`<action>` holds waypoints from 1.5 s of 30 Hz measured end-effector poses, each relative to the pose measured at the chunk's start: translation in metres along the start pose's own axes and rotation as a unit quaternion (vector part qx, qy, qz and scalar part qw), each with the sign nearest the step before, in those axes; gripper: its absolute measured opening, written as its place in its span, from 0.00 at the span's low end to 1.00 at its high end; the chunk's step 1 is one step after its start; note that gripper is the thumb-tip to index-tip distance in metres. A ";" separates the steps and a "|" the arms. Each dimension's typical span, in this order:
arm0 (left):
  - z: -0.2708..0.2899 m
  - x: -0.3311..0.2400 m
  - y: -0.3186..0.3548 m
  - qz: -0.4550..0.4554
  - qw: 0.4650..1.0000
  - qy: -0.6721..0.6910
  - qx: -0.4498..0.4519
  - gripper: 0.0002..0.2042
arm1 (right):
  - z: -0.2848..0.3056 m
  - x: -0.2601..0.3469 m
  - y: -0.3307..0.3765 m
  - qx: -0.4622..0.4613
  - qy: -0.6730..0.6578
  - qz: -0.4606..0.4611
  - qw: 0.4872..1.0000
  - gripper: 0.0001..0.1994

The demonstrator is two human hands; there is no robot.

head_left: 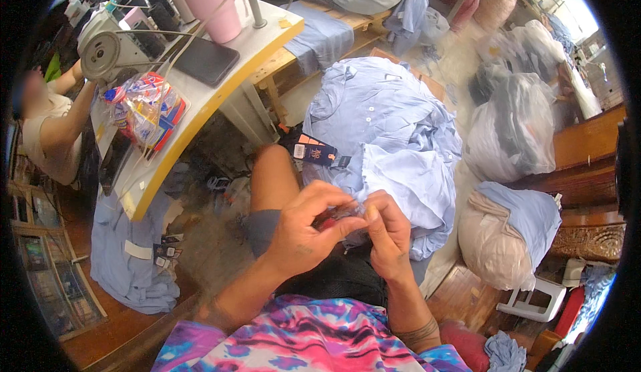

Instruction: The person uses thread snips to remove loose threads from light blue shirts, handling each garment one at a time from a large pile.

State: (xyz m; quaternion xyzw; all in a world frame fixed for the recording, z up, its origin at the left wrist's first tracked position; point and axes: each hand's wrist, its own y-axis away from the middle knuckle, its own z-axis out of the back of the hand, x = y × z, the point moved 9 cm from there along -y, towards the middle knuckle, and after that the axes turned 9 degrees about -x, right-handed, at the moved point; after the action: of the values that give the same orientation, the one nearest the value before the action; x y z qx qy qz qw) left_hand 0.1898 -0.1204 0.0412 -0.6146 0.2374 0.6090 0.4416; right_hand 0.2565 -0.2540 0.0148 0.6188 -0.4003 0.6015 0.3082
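Observation:
A light blue button-up shirt [407, 128] lies bunched in front of my knees, with small pale buttons on it. A dark hang tag with an orange part [314, 150] rests on its left side. At the shirt's near edge my left hand [310, 228] is closed, and a small red thing [325, 224] shows inside its curled fingers; its kind is mostly hidden. My right hand [389, 238] pinches the shirt's edge, thumb and fingers meeting my left fingertips. What lies exactly between the fingertips is too small to make out.
On the left, a yellow-edged white table [267, 35] holds a sewing machine [100, 55], a phone [203, 62], a pink tumbler [210, 5] and a plastic-wrapped pack [147, 112]. Blue garments [127, 258] hang below it. Filled bags [514, 128] and a white stool [534, 300] stand right. Another person [53, 122] sits far left.

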 end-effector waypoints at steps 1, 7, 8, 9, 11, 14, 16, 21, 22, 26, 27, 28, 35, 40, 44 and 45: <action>-0.002 0.003 -0.002 -0.003 1.000 -0.013 0.005 0.09 | -0.002 0.000 -0.001 0.009 0.011 0.001 1.000 0.10; 0.007 0.041 -0.002 0.175 0.971 0.162 0.035 0.10 | -0.007 0.008 -0.011 0.011 0.099 0.065 0.993 0.10; 0.006 0.045 -0.001 0.224 0.952 0.205 0.045 0.11 | -0.007 0.013 -0.013 0.009 0.112 0.074 0.991 0.10; 0.005 0.046 0.000 0.237 0.945 0.218 0.052 0.11 | -0.007 0.016 -0.014 0.007 0.125 0.083 0.989 0.10; -0.001 0.047 -0.001 0.260 0.931 0.246 0.071 0.10 | -0.006 0.015 -0.015 -0.011 0.100 0.064 0.993 0.11; 0.000 0.050 0.000 0.269 0.924 0.268 0.049 0.10 | -0.006 0.006 -0.012 -0.031 0.076 0.040 0.996 0.11; 0.004 0.046 -0.002 0.221 0.953 0.205 0.042 0.09 | -0.005 0.000 -0.008 -0.053 0.052 0.013 0.997 0.10; 0.014 0.025 -0.001 0.054 0.995 0.076 0.031 0.11 | -0.002 -0.008 0.005 -0.064 -0.036 -0.052 0.996 0.10; 0.015 0.025 -0.003 0.076 0.992 0.100 0.021 0.12 | -0.001 -0.008 0.005 -0.061 -0.034 -0.041 0.997 0.10; 0.014 0.024 -0.012 0.061 0.996 0.068 0.000 0.11 | 0.003 -0.014 0.010 -0.054 -0.042 -0.020 0.997 0.10; 0.011 0.027 -0.012 0.072 0.995 0.061 0.015 0.11 | 0.004 -0.014 0.011 -0.055 -0.048 -0.021 0.997 0.10; 0.007 0.034 -0.008 0.119 0.989 0.069 0.056 0.10 | 0.005 -0.014 0.012 -0.057 -0.044 -0.026 0.997 0.10; -0.009 0.030 -0.005 0.067 0.989 0.089 0.102 0.05 | 0.010 -0.006 0.015 -0.107 0.055 0.053 0.991 0.10; -0.012 0.009 0.003 0.006 0.996 0.031 0.079 0.04 | 0.010 0.006 0.017 -0.157 0.152 0.095 0.971 0.09; -0.017 0.016 0.009 0.011 0.994 0.072 0.083 0.06 | 0.016 0.000 0.030 -0.161 0.163 0.103 0.968 0.07; -0.013 0.030 0.006 0.085 0.987 0.124 0.051 0.07 | 0.019 0.001 0.033 -0.174 0.169 0.121 0.962 0.07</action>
State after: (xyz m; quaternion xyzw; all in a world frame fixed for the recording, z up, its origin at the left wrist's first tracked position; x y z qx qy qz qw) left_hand 0.1958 -0.1269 0.0091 -0.6396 0.3723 0.5503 0.3866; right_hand 0.2375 -0.2862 0.0109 0.3914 -0.5129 0.6514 0.3992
